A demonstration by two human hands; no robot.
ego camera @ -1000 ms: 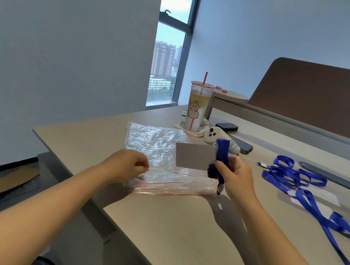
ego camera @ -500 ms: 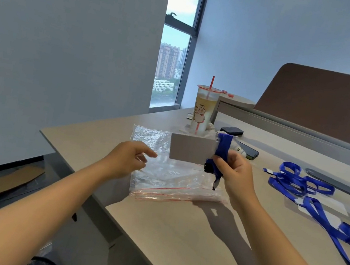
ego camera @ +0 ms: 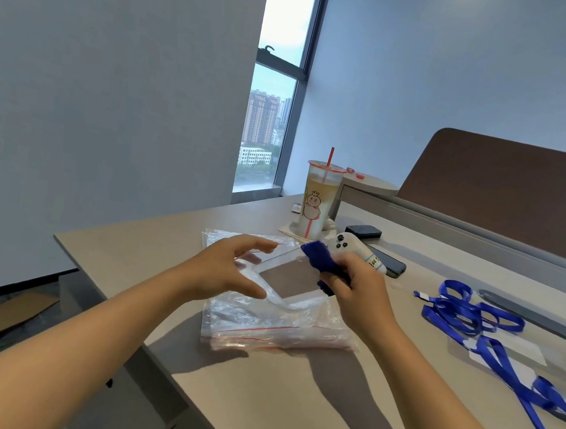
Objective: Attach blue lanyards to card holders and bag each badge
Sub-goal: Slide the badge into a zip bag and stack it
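At centre frame, the right hand point(ego camera: 360, 290) holds a bundled blue lanyard point(ego camera: 322, 264), its fingers point(ego camera: 335, 282) curled tight around the fabric. The card holder point(ego camera: 287, 281) hangs from that bundle, tilted, its lower left part inside the mouth of a clear bag point(ego camera: 272, 300). The left hand point(ego camera: 223, 270) holds the bag's mouth, thumb below and fingers spread above the plastic edge. Under both hands, a stack of zip bags point(ego camera: 277, 329) with red seal lines lies flat on the tabletop point(ego camera: 280, 401). At right of frame, loose blue lanyards point(ego camera: 474, 317) lie tangled over pale card holders. Behind the hands stand a drink cup point(ego camera: 317, 201) with a red straw, a white controller point(ego camera: 351, 246) and a dark phone point(ego camera: 387, 263).
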